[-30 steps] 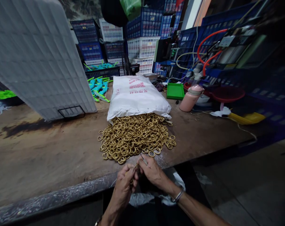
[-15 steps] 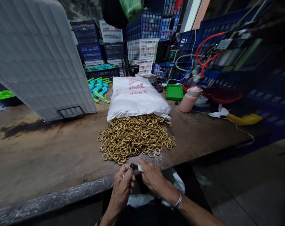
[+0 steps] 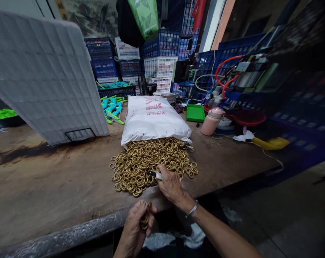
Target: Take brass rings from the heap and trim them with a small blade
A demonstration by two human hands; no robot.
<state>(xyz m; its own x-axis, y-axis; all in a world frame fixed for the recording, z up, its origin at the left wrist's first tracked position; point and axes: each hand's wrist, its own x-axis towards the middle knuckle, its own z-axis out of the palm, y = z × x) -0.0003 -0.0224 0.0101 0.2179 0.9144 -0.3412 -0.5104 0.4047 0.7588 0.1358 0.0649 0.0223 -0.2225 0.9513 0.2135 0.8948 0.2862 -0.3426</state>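
Note:
Several brass-coloured rings (image 3: pixel 144 223) are held in my left hand (image 3: pixel 132 225), its fingers curled round them just off the table's front edge. My right hand (image 3: pixel 172 187) is over the front of a heap of the same rings (image 3: pixel 141 157). Pinched between its thumb and fingers is a small black tool with a white part (image 3: pixel 153 174), its black end pointing left at the heap. I cannot make out the tool's exact kind. The heap spills from the mouth of a white sack (image 3: pixel 154 120) with red print, lying on the table.
A tall white padded panel (image 3: pixel 47 79) stands at left. Teal and green pieces (image 3: pixel 112 107) lie behind it. To the right are a green tray (image 3: pixel 195 113), a pink bottle (image 3: pixel 211 122), a yellow scoop (image 3: pixel 271 143) and a machine with red hoses (image 3: pixel 248 77). Stacked crates (image 3: pixel 161 67) fill the back.
My right hand has moved away from the left, forward over the heap, with the black tool still in it. My left hand is slightly lower, and the rings in it now show. The view has tilted up.

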